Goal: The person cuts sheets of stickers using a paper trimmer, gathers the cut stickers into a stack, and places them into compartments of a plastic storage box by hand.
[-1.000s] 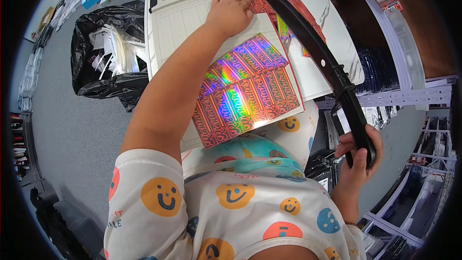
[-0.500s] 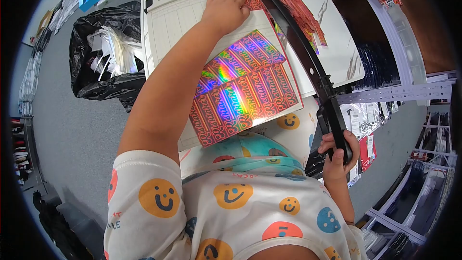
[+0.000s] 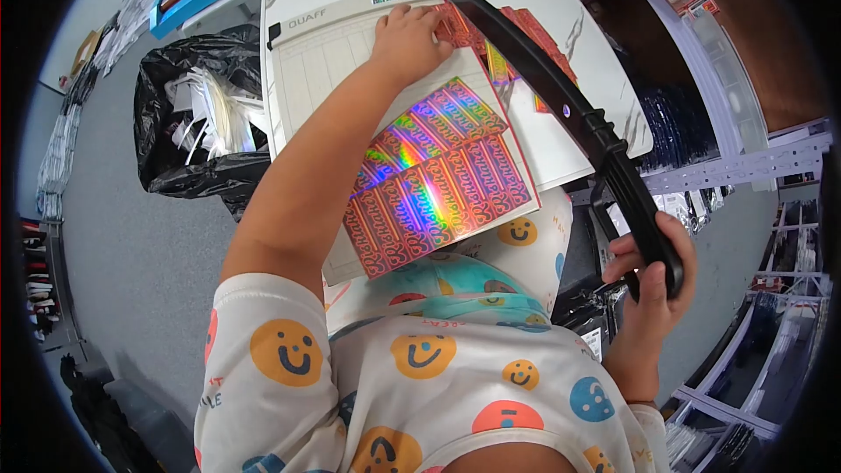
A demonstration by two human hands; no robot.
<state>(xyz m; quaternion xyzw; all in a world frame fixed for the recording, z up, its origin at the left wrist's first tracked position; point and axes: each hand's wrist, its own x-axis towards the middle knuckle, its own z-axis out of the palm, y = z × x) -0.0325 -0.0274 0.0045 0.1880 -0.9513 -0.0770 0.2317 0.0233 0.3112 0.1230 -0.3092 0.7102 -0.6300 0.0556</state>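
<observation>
Left hand (image 3: 413, 45): lying palm down near the top of the paper trimmer board (image 3: 307, 66), fingers a little spread and pressing on a red sticker piece (image 3: 457, 28) just below the head bar (image 3: 355, 9). Not pinching anything that I can see.

Right hand (image 3: 659, 273): wrapping thumb and fingers around the end of the black cutter arm (image 3: 547, 79), whose free end is standing out past the board's right edge.

Sticker sheets: an upper holographic sheet (image 3: 442, 123) and a lower holographic sheet (image 3: 447, 201) are lying on the board, edges meeting or overlapping, below the left hand and partly behind the forearm.

Handling, my judgement: sheets are looking light, thin, bendy and glossy, so probably sliding easily and creasing if pinched mid-sheet; flat fingers near an edge, clear of the blade line, would be suiting them. Cutter arm is looking rigid and heavier; the handle end is the place for holding it.

Count: one trimmer, one cutter arm, two large sheet sections showing (depth below unclear), one piece under the left fingers. Beyond the arm, red cut pieces (image 3: 545, 40) are overlapping on the white table (image 3: 591, 39), too jumbled for counting. One black bag (image 3: 188, 178) is holding uncounted pale strips (image 3: 215, 114).
</observation>
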